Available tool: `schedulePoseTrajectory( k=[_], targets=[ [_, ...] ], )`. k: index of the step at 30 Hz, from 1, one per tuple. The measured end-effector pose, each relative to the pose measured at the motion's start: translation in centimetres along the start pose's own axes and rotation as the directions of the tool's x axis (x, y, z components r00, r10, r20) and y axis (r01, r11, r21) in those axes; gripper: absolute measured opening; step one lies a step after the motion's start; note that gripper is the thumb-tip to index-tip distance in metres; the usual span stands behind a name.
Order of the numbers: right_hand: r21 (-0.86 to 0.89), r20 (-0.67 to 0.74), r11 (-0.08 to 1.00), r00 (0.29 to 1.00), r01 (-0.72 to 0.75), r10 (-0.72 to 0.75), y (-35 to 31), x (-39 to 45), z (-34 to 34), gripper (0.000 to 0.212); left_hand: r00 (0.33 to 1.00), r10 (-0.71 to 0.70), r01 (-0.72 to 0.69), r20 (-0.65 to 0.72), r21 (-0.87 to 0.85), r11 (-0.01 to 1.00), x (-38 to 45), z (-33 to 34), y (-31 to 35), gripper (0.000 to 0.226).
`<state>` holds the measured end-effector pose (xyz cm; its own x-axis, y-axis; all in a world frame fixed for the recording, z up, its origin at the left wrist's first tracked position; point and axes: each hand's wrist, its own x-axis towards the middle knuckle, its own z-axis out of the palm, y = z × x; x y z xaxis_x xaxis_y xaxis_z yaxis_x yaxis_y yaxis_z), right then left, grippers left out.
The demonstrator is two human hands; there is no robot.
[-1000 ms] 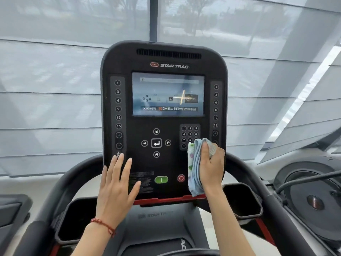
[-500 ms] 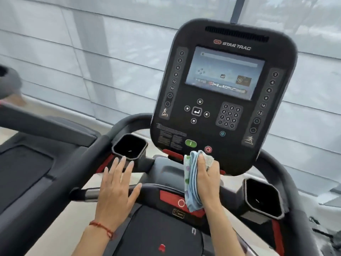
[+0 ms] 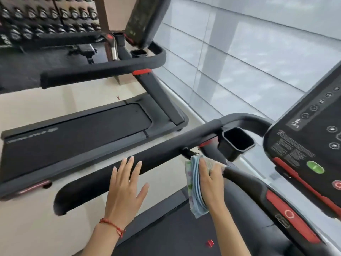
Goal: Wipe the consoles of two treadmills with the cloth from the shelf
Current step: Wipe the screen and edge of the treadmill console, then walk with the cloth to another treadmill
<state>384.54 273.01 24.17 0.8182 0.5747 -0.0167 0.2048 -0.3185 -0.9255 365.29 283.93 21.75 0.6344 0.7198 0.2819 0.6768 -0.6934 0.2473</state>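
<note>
— Swung left, your view has: a second ago the near console filled it head-on with the cloth rubbing its lower edge; now it sits cropped at the right edge and the cloth is off it. Where do you stand?

— You face the second treadmill, which lies to your upper left, its belt running left to right and its console up at the far end, tilted and dark.

— Which of your hands is nearer it?

— Your left hand, fingers spread flat and holding nothing, hovers by the near handrail. Your right hand is closed around the folded cloth, resting near the front grip bar, so the cloth sits further from that console.

— What's in your way?

— That handrail, then the strip of floor between the machines, then the far treadmill's own rail. You likely have to step off and round. A dumbbell rack stands behind, well apart.
</note>
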Motion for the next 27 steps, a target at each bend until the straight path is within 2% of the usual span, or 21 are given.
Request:
schedulePoseTrajectory(
  k=[2, 4, 7, 9, 11, 15, 19, 23, 27],
  targets=[
    [0.004, 0.086, 1.0, 0.996, -0.003, 0.002, -0.7, -1.6, 3.9, 0.038, 0.997, -0.077, 0.077, -0.008, 0.012, 0.997, -2.5, -1.3, -3.3, 0.061],
    [-0.024, 0.162, 0.998, 0.985, 0.058, -0.053, -1.2, -3.2, 7.9, 0.033, 0.986, -0.168, 0.168, -0.015, 0.031, 0.985, -5.1, -2.6, -6.5, 0.06],
    [-0.025, 0.312, 0.986, 0.939, 0.164, -0.148, -2.9, -6.1, 13.4, 0.039, 0.953, -0.301, 0.302, -0.016, 0.063, 0.951, -9.1, -4.1, -10.9, 0.059],
    [0.018, 0.399, 0.987, 0.904, 0.163, -0.156, -4.1, -8.3, 16.2, 0.044, 0.923, -0.384, 0.384, -0.009, 0.086, 0.919, -11.9, -4.9, -13.4, 0.059],
    [0.018, 0.495, 0.989, 0.858, 0.147, -0.137, -4.8, -10.4, 18.8, 0.039, 0.884, -0.467, 0.465, -0.008, 0.101, 0.879, -14.7, -5.6, -15.5, 0.06],
    [-0.027, 0.692, 0.987, 0.715, 0.161, -0.098, -5.4, -14.3, 23.6, 0.026, 0.778, -0.627, 0.626, -0.024, 0.103, 0.773, -20.4, -6.8, -18.1, 0.061],
    [-0.043, 0.823, 0.964, 0.556, 0.261, -0.115, -6.0, -17.7, 28.1, 0.029, 0.615, -0.787, 0.786, -0.047, 0.121, 0.607, -25.7, -7.6, -19.3, 0.065],
    [-0.032, 0.926, 0.937, 0.363, 0.347, -0.103, -6.7, -20.9, 32.1, 0.027, 0.384, -0.919, 0.92, -0.089, 0.12, 0.372, -30.0, -8.1, -19.0, 0.069],
    [0.026, 0.983, 0.901, 0.152, 0.433, -0.101, -6.8, -24.0, 35.3, 0.028, 0.154, -0.977, 0.986, -0.146, 0.089, 0.142, -33.8, -8.2, -17.8, 0.07]
  ],
)
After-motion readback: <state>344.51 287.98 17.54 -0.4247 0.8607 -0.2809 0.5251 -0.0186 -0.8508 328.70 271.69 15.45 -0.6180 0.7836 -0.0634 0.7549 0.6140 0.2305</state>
